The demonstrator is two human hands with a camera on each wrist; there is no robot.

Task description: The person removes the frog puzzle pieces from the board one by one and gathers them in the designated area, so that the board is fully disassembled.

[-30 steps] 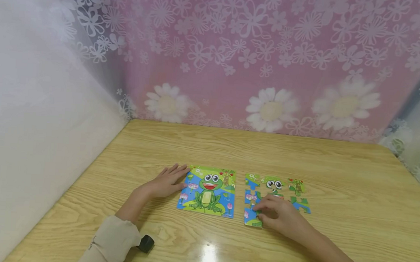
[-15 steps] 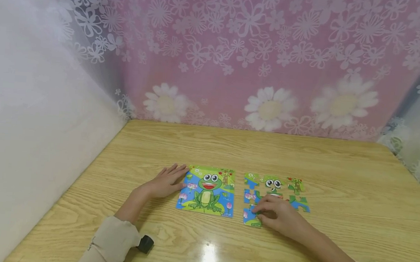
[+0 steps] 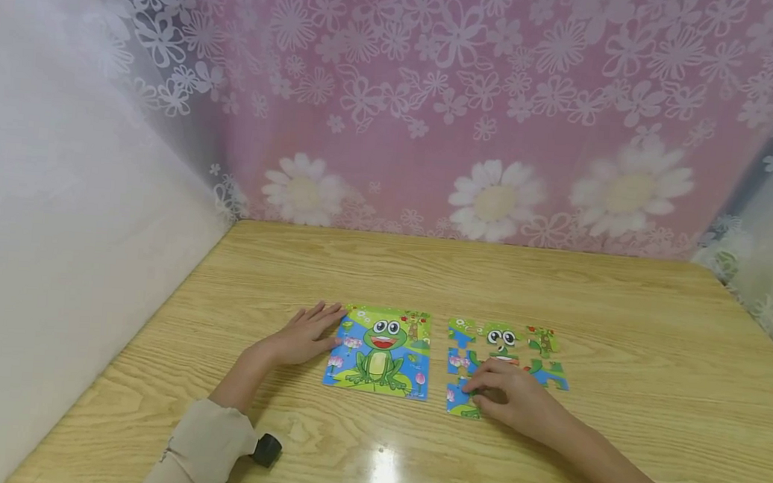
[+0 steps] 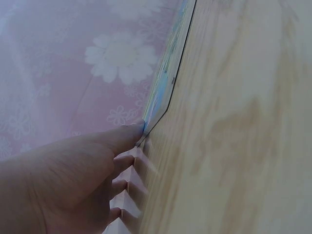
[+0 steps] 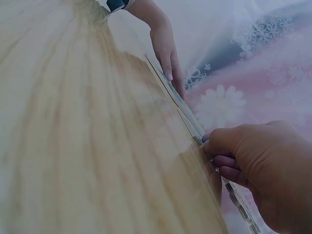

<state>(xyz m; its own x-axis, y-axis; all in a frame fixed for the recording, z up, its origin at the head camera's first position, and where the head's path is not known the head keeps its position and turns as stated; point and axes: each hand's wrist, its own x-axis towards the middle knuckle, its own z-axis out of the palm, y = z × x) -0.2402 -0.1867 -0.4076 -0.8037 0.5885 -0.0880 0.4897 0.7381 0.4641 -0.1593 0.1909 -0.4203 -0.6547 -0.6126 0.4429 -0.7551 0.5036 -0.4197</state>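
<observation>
On the table, the left hand [image 3: 302, 338] rests with its fingers spread at the left edge of a square frog picture card [image 3: 378, 361]. In the left wrist view its thumb [image 4: 131, 134] touches the card's corner. The right hand [image 3: 517, 399] pinches the lower left puzzle piece [image 3: 457, 402], blue and green with a pink flower, between thumb and fingers. Beyond that hand lie other frog puzzle pieces: a piece with two big eyes [image 3: 502, 338], a tree piece [image 3: 545, 342] and a blue-green piece [image 3: 554, 376]. The hand covers part of the puzzle's middle.
A wood-grain table [image 3: 357, 269] carries everything. A pink flowered cloth [image 3: 395, 122] hangs along its back edge, and a pale cloth [image 3: 93, 198] lines the left side. A black band [image 3: 267, 450] sits at the left sleeve [image 3: 207, 438].
Both hands keep almost the same place, the right one still at the lower left piece. The head view has drifted very slightly.
</observation>
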